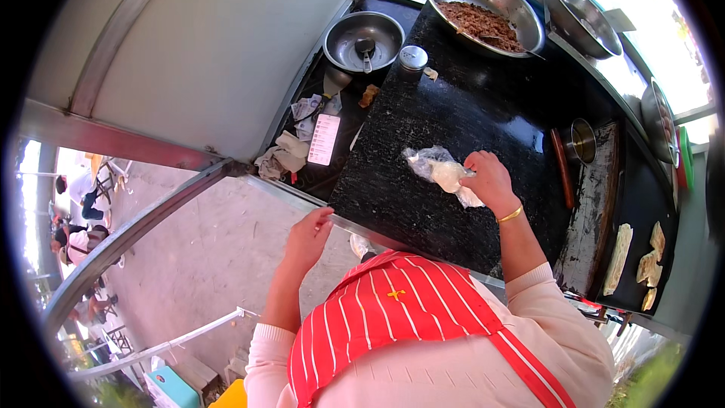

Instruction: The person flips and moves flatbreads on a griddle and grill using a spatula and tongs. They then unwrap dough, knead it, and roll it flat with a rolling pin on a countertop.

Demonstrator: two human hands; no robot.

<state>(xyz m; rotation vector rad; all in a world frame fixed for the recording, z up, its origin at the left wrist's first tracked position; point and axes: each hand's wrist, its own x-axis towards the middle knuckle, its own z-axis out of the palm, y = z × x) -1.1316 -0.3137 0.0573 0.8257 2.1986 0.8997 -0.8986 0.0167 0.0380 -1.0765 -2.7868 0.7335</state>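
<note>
A pale lump of dough (447, 174) lies partly wrapped in clear plastic film (422, 160) on the black stone worktop (391, 124). Pinched between the thumb and fingers of my right hand (491, 180) is an edge of this film, at the dough's right end. My left hand (308, 237) hangs by the worktop's front left corner, fingers loosely bent and apart, holding nothing. To the right of the dough lie a reddish wooden rolling pin (562, 169) and a small metal cup (581, 141) with yellowish liquid, probably oil.
A large steel bowl of minced filling (481, 20) stands at the back. Beyond the left edge are a steel bowl with a ladle (363, 39), a lit phone (324, 139), banknotes (306, 110) and a cloth (283, 156). Flatbread pieces (618, 259) lie on the dark griddle (634, 204) at right.
</note>
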